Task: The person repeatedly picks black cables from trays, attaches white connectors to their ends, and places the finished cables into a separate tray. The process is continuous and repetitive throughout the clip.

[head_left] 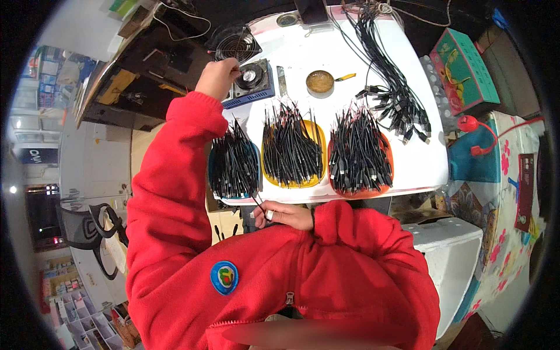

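Note:
My left hand, in a red sleeve, reaches over the table beside a small blue-sided device with a round black top. Its fingers are curled closed, and what they may hold is hidden. Close to my chest, my right hand pinches a thin black cable near the table's front edge; something white wraps one finger. Short black cables with bare red-tipped ends fill three trays along that edge: a blue tray, a yellow tray and an orange tray.
Behind the device stands a black fan. A round tin of brownish paste sits mid-table with a yellow-handled tool at it. A long bundle of black cables lies at the back right. A green-and-red box stands beyond the table.

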